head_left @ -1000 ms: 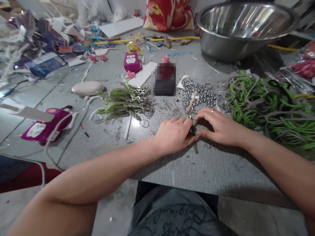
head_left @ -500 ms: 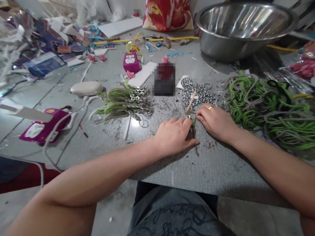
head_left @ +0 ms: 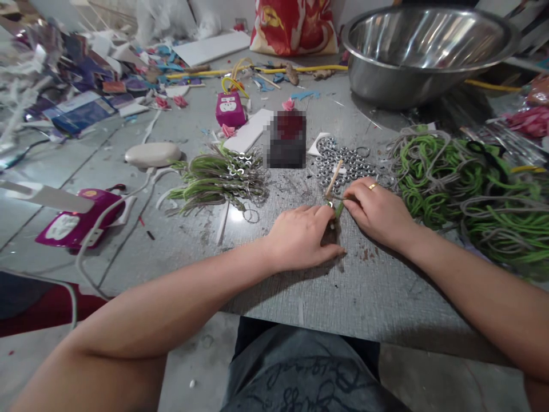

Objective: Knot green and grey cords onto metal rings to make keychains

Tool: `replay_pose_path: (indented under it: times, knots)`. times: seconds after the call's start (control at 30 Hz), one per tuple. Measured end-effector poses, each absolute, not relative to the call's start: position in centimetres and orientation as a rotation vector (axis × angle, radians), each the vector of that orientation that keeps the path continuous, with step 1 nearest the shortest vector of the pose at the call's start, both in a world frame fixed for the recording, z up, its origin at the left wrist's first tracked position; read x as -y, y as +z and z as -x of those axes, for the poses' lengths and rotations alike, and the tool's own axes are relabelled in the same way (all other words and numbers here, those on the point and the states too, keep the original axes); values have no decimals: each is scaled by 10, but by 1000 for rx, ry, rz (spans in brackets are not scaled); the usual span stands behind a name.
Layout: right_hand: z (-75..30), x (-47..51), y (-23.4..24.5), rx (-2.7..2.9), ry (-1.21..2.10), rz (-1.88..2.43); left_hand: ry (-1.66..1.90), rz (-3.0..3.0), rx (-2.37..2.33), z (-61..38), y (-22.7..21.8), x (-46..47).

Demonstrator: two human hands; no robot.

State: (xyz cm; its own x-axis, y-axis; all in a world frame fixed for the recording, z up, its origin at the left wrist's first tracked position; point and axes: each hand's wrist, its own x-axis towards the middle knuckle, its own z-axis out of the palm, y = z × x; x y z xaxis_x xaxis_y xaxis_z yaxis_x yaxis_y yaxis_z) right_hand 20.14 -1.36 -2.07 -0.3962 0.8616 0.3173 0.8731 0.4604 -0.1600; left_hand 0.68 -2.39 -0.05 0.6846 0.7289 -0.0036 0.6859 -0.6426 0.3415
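Observation:
My left hand (head_left: 305,236) rests on the grey table (head_left: 369,292), fingers curled around a short green cord piece (head_left: 338,209) with a small metal ring at its top. A thin wooden stick (head_left: 334,178) slants up from that spot. My right hand (head_left: 377,210), a gold ring on one finger, pinches the cord's upper end right beside the left fingertips. Just behind both hands lies a pile of small metal rings (head_left: 348,163).
A tangle of green and grey cords (head_left: 463,183) lies to the right. A bundle of finished cords with rings (head_left: 218,178) lies left. A big steel bowl (head_left: 424,48) stands behind. Purple packs (head_left: 72,224), a white oval object (head_left: 152,153) and scraps cover the left.
My right hand has slid up and away from the table's front edge, from beside the left thumb to the top of the cord. The left hand has barely moved.

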Motion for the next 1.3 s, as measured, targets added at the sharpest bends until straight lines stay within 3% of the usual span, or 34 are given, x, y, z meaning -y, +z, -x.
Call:
replay_pose_path:
  times: [0.23,0.57,0.87,1.13,1.3]
  knots:
    - [-194,28,-15,2434,25,992,359,-2346,-980,10,3,6]
    - [-192,30,-17,2567,137,1031,258,-2657,-954,8,-9,6]
    - [-191,37,-9,2635,54,898,421,-2780,-943,9,-14,3]
    - [-172,51,-12,2766,119,784,799,-2398,-787,5,-6,7]
    - [-171,49,-8,2540,398,885,857,-2132,-806,2,-5,8]
